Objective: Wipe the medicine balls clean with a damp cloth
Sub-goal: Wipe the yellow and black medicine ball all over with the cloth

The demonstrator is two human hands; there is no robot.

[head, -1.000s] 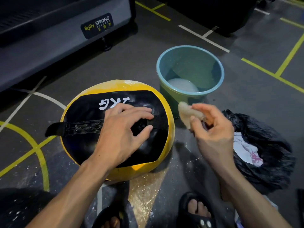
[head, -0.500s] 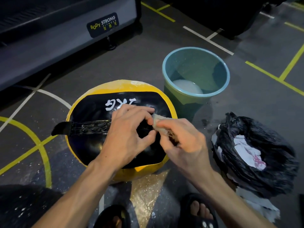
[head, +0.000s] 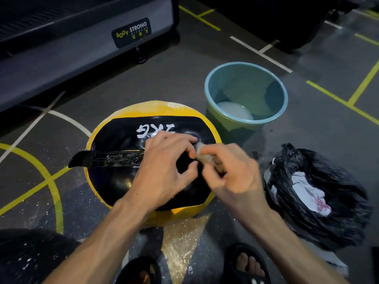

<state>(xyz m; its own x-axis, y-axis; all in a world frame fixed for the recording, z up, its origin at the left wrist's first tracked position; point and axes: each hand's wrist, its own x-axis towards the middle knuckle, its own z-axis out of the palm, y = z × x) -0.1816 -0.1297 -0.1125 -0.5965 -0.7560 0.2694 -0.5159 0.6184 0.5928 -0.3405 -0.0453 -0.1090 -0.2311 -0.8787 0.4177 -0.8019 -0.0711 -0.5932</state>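
Observation:
A yellow and black medicine ball (head: 114, 177) with white "KG" lettering and a black strap sits on the floor in front of me. My left hand (head: 164, 171) rests on top of the ball with its fingers spread and bent over the black panel. My right hand (head: 231, 175) grips a small pale cloth (head: 202, 153) and presses it against the ball's upper right, right beside my left fingertips. The cloth is blurred and mostly covered by my fingers.
A teal bucket (head: 246, 119) holding cloudy water stands just beyond the ball on the right. A black rubbish bag (head: 328, 212) with white paper inside lies at the right. A grey gym machine base (head: 82, 48) runs along the far left. My sandalled feet (head: 246, 265) are below.
My right hand brought the cloth from beside the bucket onto the ball next to my left fingers, and now rubs it there. My left hand stayed on the ball.

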